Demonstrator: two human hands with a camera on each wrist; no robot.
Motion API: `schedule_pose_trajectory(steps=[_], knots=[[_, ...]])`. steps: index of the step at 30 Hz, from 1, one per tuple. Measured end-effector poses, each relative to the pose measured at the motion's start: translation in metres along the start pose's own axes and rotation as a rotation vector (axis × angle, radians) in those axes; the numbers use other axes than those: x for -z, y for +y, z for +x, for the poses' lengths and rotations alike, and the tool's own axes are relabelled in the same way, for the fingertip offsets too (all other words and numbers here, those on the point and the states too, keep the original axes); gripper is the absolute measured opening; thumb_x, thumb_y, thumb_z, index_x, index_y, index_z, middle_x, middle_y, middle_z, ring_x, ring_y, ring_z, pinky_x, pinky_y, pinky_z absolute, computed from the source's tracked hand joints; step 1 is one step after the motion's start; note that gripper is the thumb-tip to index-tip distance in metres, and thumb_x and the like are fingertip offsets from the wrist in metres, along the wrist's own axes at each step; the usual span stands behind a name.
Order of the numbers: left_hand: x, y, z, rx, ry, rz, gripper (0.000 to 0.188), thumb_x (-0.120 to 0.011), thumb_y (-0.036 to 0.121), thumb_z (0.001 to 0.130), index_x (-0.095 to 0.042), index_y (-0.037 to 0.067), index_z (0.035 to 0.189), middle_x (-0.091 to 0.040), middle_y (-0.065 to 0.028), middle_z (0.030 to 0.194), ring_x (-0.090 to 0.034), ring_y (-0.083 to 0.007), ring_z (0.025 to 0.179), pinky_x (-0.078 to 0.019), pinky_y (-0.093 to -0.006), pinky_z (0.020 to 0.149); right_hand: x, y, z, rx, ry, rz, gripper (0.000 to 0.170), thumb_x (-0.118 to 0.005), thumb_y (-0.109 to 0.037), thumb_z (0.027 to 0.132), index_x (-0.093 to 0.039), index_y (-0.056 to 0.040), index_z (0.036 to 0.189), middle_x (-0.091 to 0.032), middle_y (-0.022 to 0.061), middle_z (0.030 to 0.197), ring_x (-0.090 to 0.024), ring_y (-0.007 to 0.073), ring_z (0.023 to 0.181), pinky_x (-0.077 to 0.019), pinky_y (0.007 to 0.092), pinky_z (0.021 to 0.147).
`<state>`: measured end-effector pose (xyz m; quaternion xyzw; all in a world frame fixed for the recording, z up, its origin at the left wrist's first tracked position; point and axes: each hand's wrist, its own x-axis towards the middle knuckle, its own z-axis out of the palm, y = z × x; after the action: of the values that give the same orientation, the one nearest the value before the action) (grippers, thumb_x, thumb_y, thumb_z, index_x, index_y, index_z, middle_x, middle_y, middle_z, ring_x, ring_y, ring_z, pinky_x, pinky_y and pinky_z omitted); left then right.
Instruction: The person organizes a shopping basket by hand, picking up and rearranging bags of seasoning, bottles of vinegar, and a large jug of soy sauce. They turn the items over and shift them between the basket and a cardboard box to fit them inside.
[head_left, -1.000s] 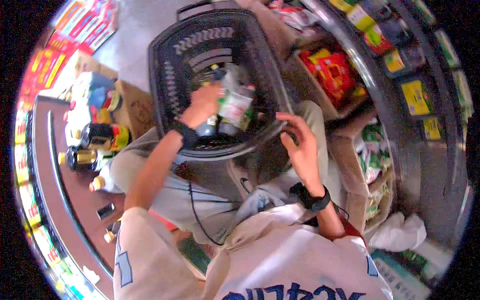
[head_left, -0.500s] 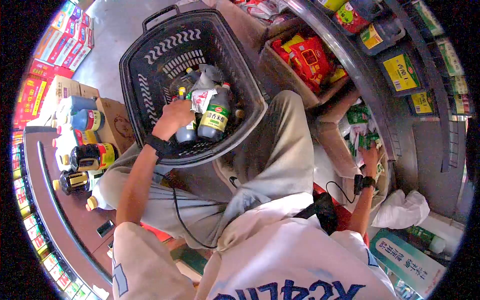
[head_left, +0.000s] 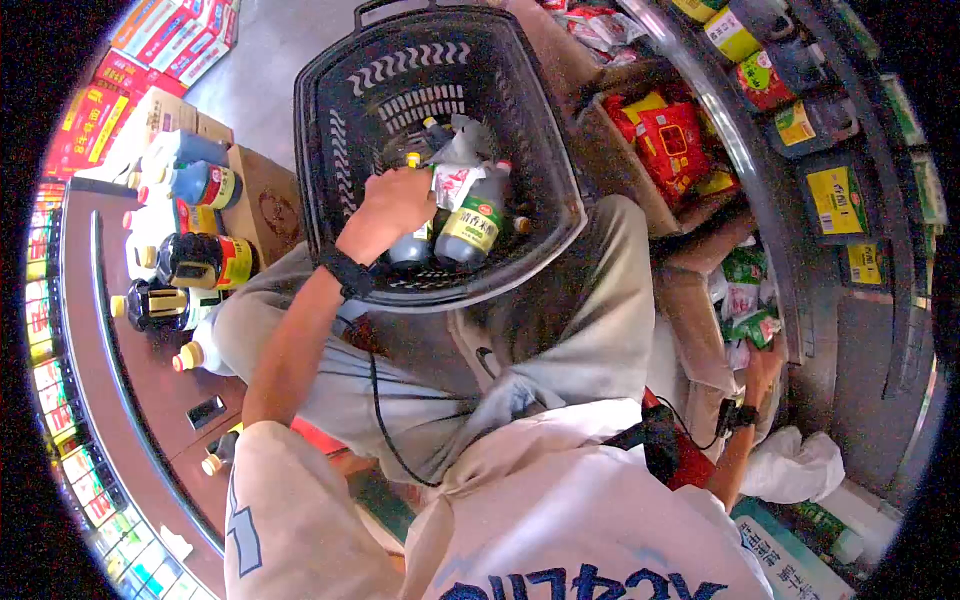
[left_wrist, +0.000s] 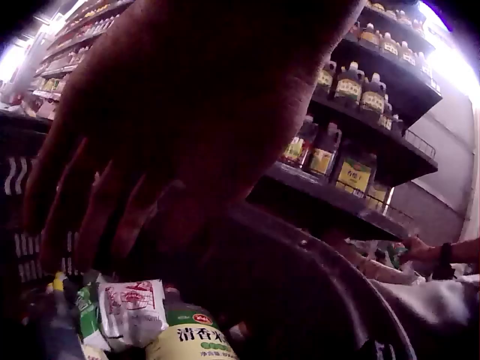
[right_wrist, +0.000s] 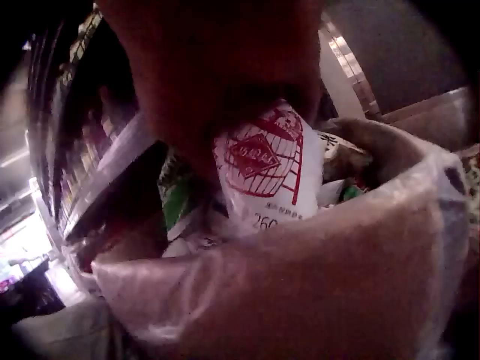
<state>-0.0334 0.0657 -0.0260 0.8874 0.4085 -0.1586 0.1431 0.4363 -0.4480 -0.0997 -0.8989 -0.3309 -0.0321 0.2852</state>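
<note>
Your left grip (head_left: 390, 208) hangs loose-fingered above the basket (head_left: 533, 140); your right grip (head_left: 765, 370) touches a white packet (right_wrist: 262, 172), pinched or not unclear.

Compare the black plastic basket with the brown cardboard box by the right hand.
The black plastic basket has slotted walls; the brown cardboard box shows a plain wall. The basket contains a dark bottle with a green-and-yellow label; only packets show in the box. Both are open-topped and hold a white, red-printed packet.
</note>
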Motion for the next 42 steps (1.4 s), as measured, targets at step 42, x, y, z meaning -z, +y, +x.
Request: schedule_pose_trajectory(steps=[42], knots=[[-0.013,0.087,-0.048,-0.353,0.333,-1.08,0.079,-0.072,0.028,0.076,-0.028,0.001,0.136,-0.042,-0.0199,0.129,-0.047,-0.0297,0.113,-0.0361,-0.0358,0.098,-0.137,-0.409,-0.046,-0.573,-0.464,1.313,0.031,-0.064,-0.008,0.082,-0.055,0.001,0.11,-0.062,0.0083,0.1,-0.061,0.0164,0.083,-0.051,0.0302,0.073]])
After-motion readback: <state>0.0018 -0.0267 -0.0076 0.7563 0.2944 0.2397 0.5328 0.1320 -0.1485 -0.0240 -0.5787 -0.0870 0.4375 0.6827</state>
